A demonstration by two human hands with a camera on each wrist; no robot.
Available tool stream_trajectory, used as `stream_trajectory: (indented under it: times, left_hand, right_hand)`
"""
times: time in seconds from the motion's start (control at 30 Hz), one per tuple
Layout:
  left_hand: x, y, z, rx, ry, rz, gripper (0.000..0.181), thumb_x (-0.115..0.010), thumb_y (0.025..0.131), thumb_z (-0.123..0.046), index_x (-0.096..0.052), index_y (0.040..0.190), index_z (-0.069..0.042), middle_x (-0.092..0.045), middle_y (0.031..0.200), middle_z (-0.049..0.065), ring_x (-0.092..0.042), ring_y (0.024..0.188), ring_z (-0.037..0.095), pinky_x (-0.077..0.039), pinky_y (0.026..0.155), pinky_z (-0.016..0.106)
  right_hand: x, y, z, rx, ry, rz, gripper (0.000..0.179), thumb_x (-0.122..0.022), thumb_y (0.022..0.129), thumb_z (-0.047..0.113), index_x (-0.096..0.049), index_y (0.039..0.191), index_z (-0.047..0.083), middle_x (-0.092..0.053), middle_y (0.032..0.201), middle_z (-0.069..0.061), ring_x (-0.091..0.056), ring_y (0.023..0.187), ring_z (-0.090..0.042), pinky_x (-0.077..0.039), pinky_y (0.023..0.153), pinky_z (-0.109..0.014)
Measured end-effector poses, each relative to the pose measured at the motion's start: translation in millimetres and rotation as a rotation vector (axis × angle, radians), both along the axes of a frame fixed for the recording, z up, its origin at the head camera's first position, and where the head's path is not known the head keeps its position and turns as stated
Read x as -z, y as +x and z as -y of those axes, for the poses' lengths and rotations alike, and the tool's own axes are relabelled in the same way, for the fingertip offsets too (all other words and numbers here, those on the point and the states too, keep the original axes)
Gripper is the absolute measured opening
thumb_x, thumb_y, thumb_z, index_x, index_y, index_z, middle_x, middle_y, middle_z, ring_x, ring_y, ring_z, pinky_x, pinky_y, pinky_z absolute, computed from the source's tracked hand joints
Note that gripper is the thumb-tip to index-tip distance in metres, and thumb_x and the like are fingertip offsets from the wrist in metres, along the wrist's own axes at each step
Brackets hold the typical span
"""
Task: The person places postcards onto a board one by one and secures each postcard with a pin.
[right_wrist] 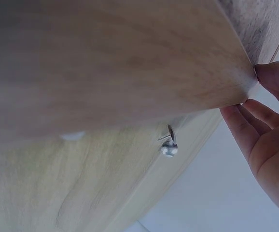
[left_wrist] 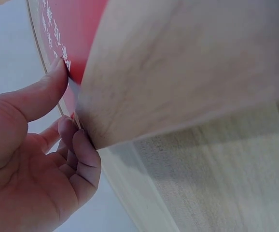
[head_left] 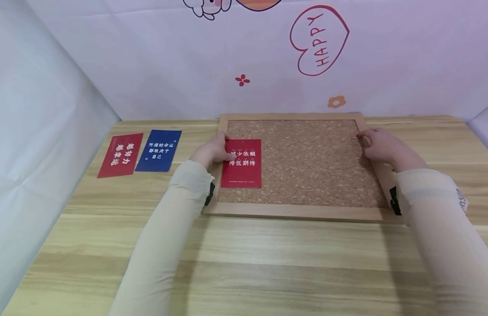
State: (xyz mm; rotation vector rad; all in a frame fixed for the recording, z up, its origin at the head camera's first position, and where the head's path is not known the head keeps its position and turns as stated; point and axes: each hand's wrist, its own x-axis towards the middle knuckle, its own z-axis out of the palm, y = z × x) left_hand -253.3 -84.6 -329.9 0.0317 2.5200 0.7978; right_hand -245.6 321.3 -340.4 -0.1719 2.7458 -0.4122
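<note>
A cork board [head_left: 311,166] with a light wooden frame lies at the back of the table, against the wall. My left hand [head_left: 214,150] grips its left side, thumb over the edge of a red card [head_left: 241,173] with white lettering on the cork. In the left wrist view the thumb lies on top and the other fingers curl at the outer side of the frame [left_wrist: 178,63]. My right hand [head_left: 388,148] holds the right side of the board, thumb on the inner edge and fingers outside, as the right wrist view also shows.
Left of the board, a second red card [head_left: 120,156] and a blue card [head_left: 158,150] lie on the wooden table [head_left: 291,259]. Metal thumbtacks [right_wrist: 169,147] lie on the table beside the board's right side. A printed white cloth [head_left: 180,66] covers the back wall.
</note>
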Motion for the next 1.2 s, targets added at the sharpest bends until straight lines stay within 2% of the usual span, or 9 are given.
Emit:
stream_trajectory:
  times: [0.4,0.67,0.9,1.1,1.17,1.2]
  left_hand:
    - [-1.1,0.8,1.7,-0.036,0.046,0.037,0.064,-0.060,0.093,-0.013,-0.023,0.145,-0.004,-0.036,0.143,0.018,-0.036,0.132,0.030,-0.029,0.115,0.042]
    - [0.9,0.5,1.3,-0.001,0.035,0.009,0.064,-0.060,0.094,-0.014,-0.023,0.145,-0.002,-0.037,0.143,0.020,-0.037,0.133,0.030,-0.029,0.115,0.041]
    - [1.3,0.7,1.3,-0.011,0.038,0.012,0.063,-0.060,0.093,-0.013,-0.024,0.144,-0.002,-0.037,0.142,0.020,-0.037,0.133,0.031,-0.030,0.115,0.041]
    - [0.2,1.7,0.9,-0.030,0.049,0.034,0.062,-0.060,0.093,-0.013,-0.025,0.143,-0.003,-0.038,0.142,0.019,-0.039,0.131,0.030,-0.032,0.114,0.042]
    - [-0.5,2.2,0.5,-0.027,0.044,0.031,0.062,-0.060,0.093,-0.013,-0.025,0.143,-0.004,-0.038,0.141,0.018,-0.039,0.130,0.030,-0.032,0.113,0.042]
    - [-0.9,2.4,0.3,-0.023,0.041,0.029,0.061,-0.060,0.093,-0.013,-0.025,0.143,-0.003,-0.038,0.141,0.019,-0.038,0.131,0.030,-0.031,0.113,0.041]
  right_hand:
    - [-1.1,-1.5,2.0,-0.004,0.006,0.000,0.055,-0.036,0.089,0.003,-0.028,0.142,-0.011,-0.016,0.142,-0.044,-0.019,0.129,-0.060,-0.031,0.098,-0.069]
    - [1.2,-3.0,-2.5,-0.027,0.016,-0.018,0.054,-0.036,0.091,0.005,-0.028,0.141,-0.012,-0.018,0.142,-0.045,-0.020,0.128,-0.061,-0.027,0.101,-0.071]
    - [2.7,-4.9,-1.7,-0.018,0.014,-0.033,0.057,-0.037,0.098,0.015,-0.020,0.143,-0.016,-0.021,0.141,-0.045,-0.020,0.130,-0.059,-0.021,0.106,-0.069]
    - [1.6,-4.7,0.1,0.022,-0.005,-0.016,0.059,-0.033,0.100,0.017,-0.013,0.144,-0.018,-0.021,0.140,-0.046,-0.022,0.129,-0.060,-0.025,0.104,-0.069]
    - [0.6,-2.7,-0.3,0.047,-0.009,-0.014,0.059,-0.028,0.102,0.020,-0.011,0.145,-0.017,-0.022,0.140,-0.045,-0.024,0.127,-0.060,-0.028,0.102,-0.069]
    - [0.0,-1.2,-0.7,0.066,-0.010,-0.013,0.060,-0.025,0.102,0.023,-0.011,0.146,-0.015,-0.022,0.141,-0.045,-0.027,0.126,-0.060,-0.033,0.098,-0.068]
